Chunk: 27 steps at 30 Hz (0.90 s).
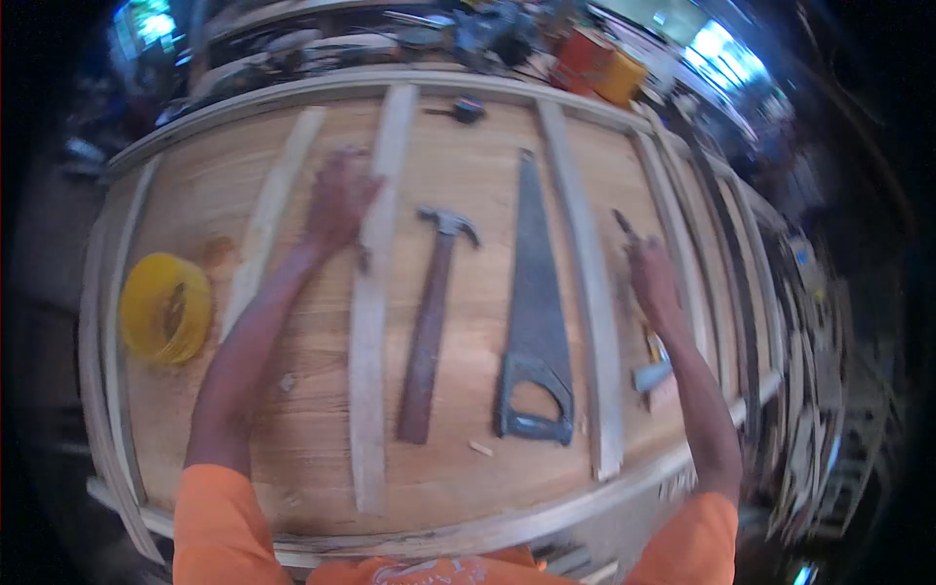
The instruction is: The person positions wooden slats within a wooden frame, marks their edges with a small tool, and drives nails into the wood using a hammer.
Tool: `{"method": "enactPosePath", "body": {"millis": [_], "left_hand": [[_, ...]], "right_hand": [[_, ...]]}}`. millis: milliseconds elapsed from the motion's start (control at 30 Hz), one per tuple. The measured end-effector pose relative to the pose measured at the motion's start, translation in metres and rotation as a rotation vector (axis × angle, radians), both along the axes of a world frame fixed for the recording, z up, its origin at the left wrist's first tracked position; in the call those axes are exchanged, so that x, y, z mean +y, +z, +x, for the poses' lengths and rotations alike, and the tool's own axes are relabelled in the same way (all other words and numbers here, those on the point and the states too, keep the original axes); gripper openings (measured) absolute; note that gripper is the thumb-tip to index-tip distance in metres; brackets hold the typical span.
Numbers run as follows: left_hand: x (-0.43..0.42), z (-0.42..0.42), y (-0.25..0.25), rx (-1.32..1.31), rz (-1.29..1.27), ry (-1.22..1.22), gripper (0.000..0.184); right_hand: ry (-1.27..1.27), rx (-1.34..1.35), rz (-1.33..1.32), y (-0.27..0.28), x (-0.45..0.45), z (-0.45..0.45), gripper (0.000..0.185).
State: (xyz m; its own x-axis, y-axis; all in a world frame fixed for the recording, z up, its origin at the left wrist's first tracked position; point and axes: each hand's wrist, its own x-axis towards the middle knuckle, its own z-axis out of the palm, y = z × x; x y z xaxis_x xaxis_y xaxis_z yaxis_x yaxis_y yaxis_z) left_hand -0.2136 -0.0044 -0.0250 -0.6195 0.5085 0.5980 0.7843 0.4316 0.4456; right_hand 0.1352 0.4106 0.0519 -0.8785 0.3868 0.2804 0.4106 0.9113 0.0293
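My left hand lies open over the wooden panel, its thumb at the edge of a loose-looking wooden slat; blur softens its fingers. Closed round a short dark tool, my right hand is above the panel's right part, and the tool's kind cannot be made out. Between the hands lie a claw hammer, head away from me, and a handsaw with its handle toward me. A tape measure sits near the far edge.
A yellow round container stands at the left of the panel. Further slats run across it, inside a raised wooden frame. By my right forearm is a bluish-grey object. Red and yellow containers stand behind; timber is stacked right.
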Motion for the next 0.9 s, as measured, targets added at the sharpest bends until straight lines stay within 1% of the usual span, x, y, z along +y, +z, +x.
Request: {"method": "enactPosePath", "body": {"millis": [33,67,100,133,167,200,233,300,367,433,467,533,567,600,667,767,900], "left_hand": [[-0.001,0.002,0.005,-0.046,0.009,-0.015,0.06],[-0.002,-0.002,0.001,-0.02,0.02,-0.028,0.062],[-0.003,-0.005,-0.001,0.002,0.03,-0.055,0.063],[-0.006,-0.006,0.003,0.011,0.018,-0.023,0.063],[-0.007,-0.001,0.008,-0.036,-0.002,-0.039,0.065],[-0.007,0.004,0.013,-0.087,-0.017,-0.065,0.067],[-0.007,0.006,0.014,-0.083,-0.015,-0.056,0.067],[-0.009,0.007,0.018,-0.089,-0.069,-0.039,0.067],[-0.01,0.008,0.021,-0.095,-0.085,-0.029,0.067],[-0.011,0.006,0.02,-0.106,-0.097,-0.02,0.067],[-0.012,0.005,0.017,-0.093,-0.087,-0.023,0.067],[-0.012,0.005,0.017,-0.081,-0.07,-0.023,0.067],[-0.013,0.005,0.017,-0.095,-0.064,-0.031,0.067],[-0.013,0.005,0.017,-0.107,-0.059,-0.038,0.067],[-0.014,0.004,0.017,-0.104,-0.051,-0.043,0.068],[-0.015,0.007,0.019,-0.111,-0.059,-0.042,0.068],[-0.015,0.006,0.019,-0.132,-0.071,-0.047,0.069]], "right_hand": [[0.035,0.022,0.022,0.009,-0.005,-0.019,0.018],[0.064,0.041,0.04,0.02,-0.014,-0.042,0.015],[0.111,0.052,0.021,0.029,-0.03,-0.072,0.015],[0.197,0.073,-0.022,0.041,-0.048,-0.101,0.013],[0.271,0.091,-0.058,0.045,-0.062,-0.128,0.011],[0.348,0.131,-0.014,0.04,-0.074,-0.16,0.01],[0.425,0.171,0.034,0.035,-0.086,-0.199,0.009],[0.491,0.093,0.168,0.025,-0.108,-0.267,0.013],[0.385,0.014,0.291,0.012,-0.132,-0.328,0.017],[0.337,-0.036,0.29,0.003,-0.148,-0.372,0.024],[0.341,-0.038,0.293,-0.001,-0.153,-0.388,0.024],[0.257,-0.17,0.314,-0.001,-0.168,-0.406,0.028],[0.229,-0.206,0.261,-0.001,-0.173,-0.41,0.029],[0.233,-0.204,0.266,-0.002,-0.175,-0.415,0.029],[0.155,-0.286,0.291,-0.007,-0.179,-0.423,0.03],[0.127,-0.246,0.303,-0.023,-0.177,-0.434,0.029],[0.093,-0.288,0.295,-0.014,-0.186,-0.434,0.03]]}}
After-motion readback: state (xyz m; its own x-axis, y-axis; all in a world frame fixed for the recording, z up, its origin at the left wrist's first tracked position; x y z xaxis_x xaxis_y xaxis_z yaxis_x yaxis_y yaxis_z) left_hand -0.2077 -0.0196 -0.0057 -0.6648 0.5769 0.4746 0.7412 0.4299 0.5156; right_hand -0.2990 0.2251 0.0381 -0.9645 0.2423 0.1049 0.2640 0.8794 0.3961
